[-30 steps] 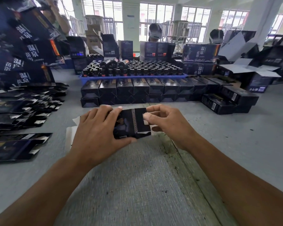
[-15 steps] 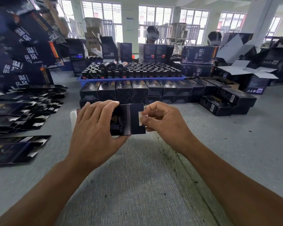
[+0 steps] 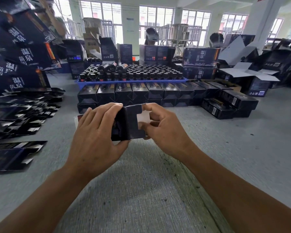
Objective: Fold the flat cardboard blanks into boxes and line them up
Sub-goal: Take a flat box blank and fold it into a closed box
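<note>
I'm seeing a blue tray (image 3: 94, 82) holding dark bottles (image 3: 141, 72); my left hand (image 3: 97, 137) and right hand (image 3: 165, 130) are gripping a half-formed box (image 3: 128, 125), now raised higher, white flap showing

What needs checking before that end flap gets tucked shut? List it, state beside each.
1. Left hand grips the box body: ok.
2. Right hand pinches the white flap: ok.
3. Flap tucked in: not ok, it is open.
4. Far end of the box closed: cannot tell, hidden.
5. Row of finished boxes ahead, ready to be joined: ok.
6. Flat blanks at the left for the next one: ok.
</note>
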A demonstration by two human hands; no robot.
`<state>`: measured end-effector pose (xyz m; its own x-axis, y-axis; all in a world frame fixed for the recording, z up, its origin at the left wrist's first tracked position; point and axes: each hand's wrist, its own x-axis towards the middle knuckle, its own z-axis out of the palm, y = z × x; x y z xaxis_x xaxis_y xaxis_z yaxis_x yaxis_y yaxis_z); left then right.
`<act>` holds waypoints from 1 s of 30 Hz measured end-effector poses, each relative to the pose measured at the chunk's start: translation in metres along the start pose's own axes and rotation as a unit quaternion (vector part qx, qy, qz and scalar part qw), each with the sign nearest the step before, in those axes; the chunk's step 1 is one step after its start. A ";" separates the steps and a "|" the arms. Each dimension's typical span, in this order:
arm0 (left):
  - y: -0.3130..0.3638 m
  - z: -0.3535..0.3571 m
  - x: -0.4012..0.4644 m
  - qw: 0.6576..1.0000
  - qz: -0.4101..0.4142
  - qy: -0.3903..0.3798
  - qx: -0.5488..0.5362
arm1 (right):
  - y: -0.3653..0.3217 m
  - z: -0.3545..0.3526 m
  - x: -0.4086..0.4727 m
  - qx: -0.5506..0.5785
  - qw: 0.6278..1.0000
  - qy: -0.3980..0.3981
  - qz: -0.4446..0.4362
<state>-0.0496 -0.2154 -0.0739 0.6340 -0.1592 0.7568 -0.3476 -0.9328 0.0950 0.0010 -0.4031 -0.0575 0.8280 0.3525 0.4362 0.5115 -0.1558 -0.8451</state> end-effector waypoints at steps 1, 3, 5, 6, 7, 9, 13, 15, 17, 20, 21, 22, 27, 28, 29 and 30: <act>-0.001 -0.001 0.000 1.000 0.005 0.000 -0.006 | 0.000 0.000 0.000 -0.006 1.000 -0.001 -0.007; -0.003 -0.003 0.001 1.000 0.023 -0.007 -0.002 | -0.001 0.001 -0.001 -0.021 1.000 -0.005 -0.022; -0.005 -0.004 0.001 0.999 0.033 -0.019 0.011 | -0.003 0.002 -0.003 -0.019 0.999 -0.010 -0.035; -0.006 -0.004 0.001 0.999 0.034 -0.023 0.015 | -0.004 0.002 -0.003 -0.012 0.999 -0.011 -0.038; -0.006 -0.004 0.001 0.999 0.037 -0.024 0.019 | -0.005 0.003 -0.004 -0.009 0.999 -0.010 -0.039; -0.005 -0.005 0.001 0.998 0.044 -0.026 0.026 | -0.005 0.002 -0.004 -0.014 0.999 -0.008 -0.036; -0.005 -0.006 0.001 0.998 0.049 -0.034 0.030 | -0.006 0.001 -0.003 -0.020 0.999 0.004 -0.037; -0.006 -0.006 0.002 0.998 0.052 -0.035 0.027 | -0.006 0.000 -0.003 -0.014 0.999 0.007 -0.037; -0.006 -0.006 0.002 0.998 0.053 -0.034 0.022 | -0.005 -0.001 -0.003 -0.013 0.999 0.007 -0.038; -0.007 -0.006 0.001 0.998 0.046 -0.029 0.011 | -0.003 0.000 -0.003 -0.018 0.999 0.007 -0.041; -0.007 -0.007 0.001 0.999 0.045 -0.028 0.008 | -0.003 0.000 -0.003 -0.024 0.999 0.006 -0.043; -0.008 -0.007 0.001 0.999 0.044 -0.028 0.004 | -0.002 0.001 -0.004 -0.031 0.998 0.004 -0.046; -0.007 -0.005 0.001 0.998 0.056 -0.023 0.004 | -0.001 0.004 -0.005 -0.055 0.997 0.008 -0.058; -0.008 -0.005 0.001 0.998 0.057 -0.022 0.006 | -0.002 0.004 -0.006 -0.053 0.997 0.013 -0.057; -0.008 -0.005 0.001 0.998 0.059 -0.021 0.007 | -0.002 0.004 -0.006 -0.054 0.997 0.019 -0.056; -0.008 -0.005 0.001 0.998 0.061 -0.021 0.007 | -0.001 0.005 -0.006 -0.058 0.996 0.024 -0.057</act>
<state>-0.0494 -0.2066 -0.0710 0.6156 -0.2858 0.7344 -0.4146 -0.9100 -0.0067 -0.0056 -0.4007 -0.0605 0.7716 0.3300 0.5438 0.6236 -0.2241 -0.7489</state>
